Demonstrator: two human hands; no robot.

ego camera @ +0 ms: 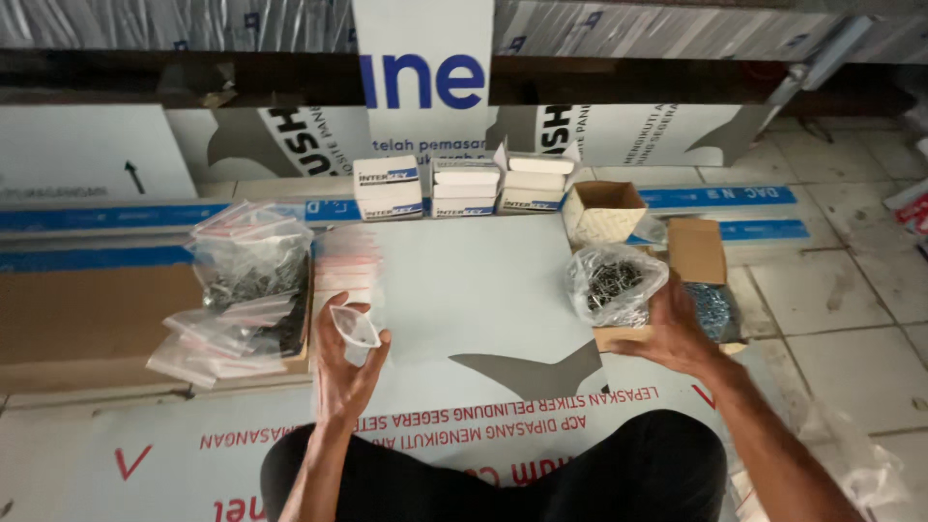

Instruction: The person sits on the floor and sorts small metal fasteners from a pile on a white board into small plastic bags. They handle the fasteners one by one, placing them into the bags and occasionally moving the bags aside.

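Holding a small clear pouch (pixel 356 333) mouth-up, left hand (pixel 346 372) pinching it shut-gripped for filling | right hand (pixel 674 333) clamping the open bag of dark screws (pixel 611 282) above its cardboard box (pixel 698 253) | filled pouches (pixel 242 290) piling left

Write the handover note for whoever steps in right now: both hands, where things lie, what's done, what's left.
Left hand: holds a small clear plastic zip bag, open and empty.
Right hand: grips a clear plastic bag of dark screws over the brown cardboard box.
Done: a pile of filled small clear bags lies at left.
Left: the held bag is unfilled; flat empty bags wait beside the pile.
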